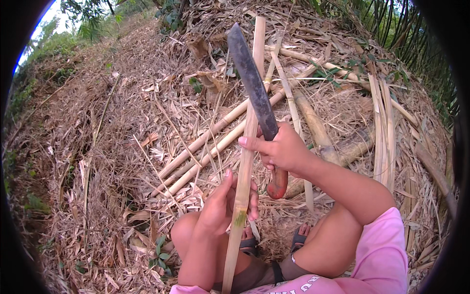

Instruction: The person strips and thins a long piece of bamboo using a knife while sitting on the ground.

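A long pale bamboo strip (248, 142) stands nearly upright in front of me, running from my lap up past the machete blade. A green patch shows at its node, low on the strip. Behind the strip curl the fingers of my left hand (220, 203), which supports it loosely with the thumb raised. My right hand (284, 149) grips a machete (253, 83) with a dark, worn blade pointing up and a brown handle with a reddish end. The right thumb reaches across the strip, and the blade lies alongside it, overlapping it in view.
Several bamboo poles (210, 130) lie crosswise on leaf litter ahead. A thick bamboo log (355, 147) and split strips (383, 132) lie to the right. Cut stumps (210, 83) stand ahead. My sandalled feet (298, 237) rest below; green bamboo (421, 59) grows at far right.
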`<state>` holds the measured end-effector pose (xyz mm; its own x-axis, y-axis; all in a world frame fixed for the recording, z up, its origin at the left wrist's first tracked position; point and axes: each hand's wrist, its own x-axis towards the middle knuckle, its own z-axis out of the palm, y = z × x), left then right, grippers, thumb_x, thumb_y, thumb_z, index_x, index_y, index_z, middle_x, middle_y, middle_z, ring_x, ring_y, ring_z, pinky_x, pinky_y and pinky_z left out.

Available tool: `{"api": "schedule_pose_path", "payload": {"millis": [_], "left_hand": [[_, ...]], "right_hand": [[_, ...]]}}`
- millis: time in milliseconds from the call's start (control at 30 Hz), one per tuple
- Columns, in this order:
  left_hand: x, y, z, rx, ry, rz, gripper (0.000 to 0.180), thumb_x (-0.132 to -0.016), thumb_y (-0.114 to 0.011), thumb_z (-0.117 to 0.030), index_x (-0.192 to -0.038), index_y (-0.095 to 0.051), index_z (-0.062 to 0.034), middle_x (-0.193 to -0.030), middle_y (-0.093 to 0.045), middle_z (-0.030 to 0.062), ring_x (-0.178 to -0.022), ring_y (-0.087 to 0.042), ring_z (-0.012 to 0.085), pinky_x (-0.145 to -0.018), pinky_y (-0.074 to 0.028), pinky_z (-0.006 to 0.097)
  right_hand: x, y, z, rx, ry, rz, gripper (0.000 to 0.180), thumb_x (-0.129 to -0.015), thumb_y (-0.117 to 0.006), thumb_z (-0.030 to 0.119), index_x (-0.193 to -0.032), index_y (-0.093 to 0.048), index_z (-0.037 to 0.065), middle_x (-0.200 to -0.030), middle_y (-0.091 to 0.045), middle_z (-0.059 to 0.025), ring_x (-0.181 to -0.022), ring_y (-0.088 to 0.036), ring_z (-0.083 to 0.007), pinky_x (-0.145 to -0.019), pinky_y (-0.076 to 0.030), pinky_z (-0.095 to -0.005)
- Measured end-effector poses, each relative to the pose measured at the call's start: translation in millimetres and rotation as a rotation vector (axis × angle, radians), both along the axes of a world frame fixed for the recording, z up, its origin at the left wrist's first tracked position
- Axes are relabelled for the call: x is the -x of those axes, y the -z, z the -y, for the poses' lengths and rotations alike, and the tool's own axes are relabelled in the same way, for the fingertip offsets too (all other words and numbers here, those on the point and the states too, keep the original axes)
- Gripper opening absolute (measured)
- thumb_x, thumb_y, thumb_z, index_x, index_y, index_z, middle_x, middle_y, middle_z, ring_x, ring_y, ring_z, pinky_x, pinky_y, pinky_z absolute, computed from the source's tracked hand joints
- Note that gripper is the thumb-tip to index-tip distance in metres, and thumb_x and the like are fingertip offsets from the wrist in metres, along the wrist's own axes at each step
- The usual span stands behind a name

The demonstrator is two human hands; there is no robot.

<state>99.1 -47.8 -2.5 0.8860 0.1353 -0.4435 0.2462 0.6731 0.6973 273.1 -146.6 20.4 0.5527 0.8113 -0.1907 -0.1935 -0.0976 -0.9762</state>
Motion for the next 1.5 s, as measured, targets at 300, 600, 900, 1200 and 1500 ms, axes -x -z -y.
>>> {"api": "schedule_pose_path", "payload": {"millis": [300, 600, 900, 1200, 1500], "left_hand": [[13.9, 3.8, 12.5, 0.252, 0.288, 0.065, 0.063, -0.102, -0.021, -0.055, -0.099, -0.054, -0.0016, -0.069, -0.055, 0.0090, -0.047, -0.055, 0.0182, -0.043, -0.046, 0.026], [2.6, -1.6, 12.2, 0.065, -0.063, 0.025, 0.039, -0.105, -0.033, -0.044, -0.092, -0.043, -0.0085, -0.063, -0.041, 0.0017, -0.040, -0.034, 0.0094, -0.038, -0.030, 0.022], [7.8, 1.0, 31.0, -0.807, -0.206, -0.054, 0.043, -0.105, -0.030, -0.045, -0.085, -0.044, -0.0086, -0.062, -0.037, -0.0019, -0.043, -0.030, 0.0052, -0.039, -0.021, 0.021], [10.6, 0.8, 35.6, -0.860, -0.165, -0.055, 0.038, -0.107, -0.030, -0.036, -0.083, -0.042, -0.0089, -0.059, -0.036, -0.0031, -0.046, -0.031, 0.0041, -0.041, -0.024, 0.021], [11.9, -3.2, 37.8, -0.963, -0.102, -0.134, 0.036, -0.107, -0.034, -0.032, -0.082, -0.044, -0.0072, -0.058, -0.041, -0.0034, -0.047, -0.037, 0.0053, -0.042, -0.030, 0.023]], "right_hand": [[-30.8, -5.5, 12.2, -0.153, 0.167, -0.205, 0.030, -0.087, -0.074, 0.028, -0.088, -0.057, 0.003, -0.056, -0.045, 0.0037, -0.042, -0.040, -0.0048, -0.039, -0.035, -0.0238], [-15.9, 6.9, 19.4, 0.056, -0.047, 0.785, 0.066, -0.092, -0.050, 0.064, -0.080, -0.068, 0.002, -0.055, -0.053, -0.0056, -0.052, -0.059, -0.0170, -0.050, -0.044, -0.0377], [12.4, 8.8, 9.2, -0.024, 0.012, 1.558, 0.065, -0.079, -0.059, 0.071, -0.064, -0.057, 0.008, -0.053, -0.057, -0.0077, -0.045, -0.060, -0.0250, -0.043, -0.048, -0.0348], [3.7, 18.3, 2.3, -0.086, 0.040, 1.625, 0.067, -0.080, -0.056, 0.072, -0.060, -0.053, 0.009, -0.052, -0.056, -0.0073, -0.045, -0.060, -0.0243, -0.042, -0.047, -0.0353], [-15.8, 24.6, 5.3, 0.123, 0.074, 1.541, 0.067, -0.082, -0.051, 0.074, -0.061, -0.056, 0.010, -0.053, -0.056, -0.0067, -0.046, -0.060, -0.0234, -0.044, -0.047, -0.0370]]}}
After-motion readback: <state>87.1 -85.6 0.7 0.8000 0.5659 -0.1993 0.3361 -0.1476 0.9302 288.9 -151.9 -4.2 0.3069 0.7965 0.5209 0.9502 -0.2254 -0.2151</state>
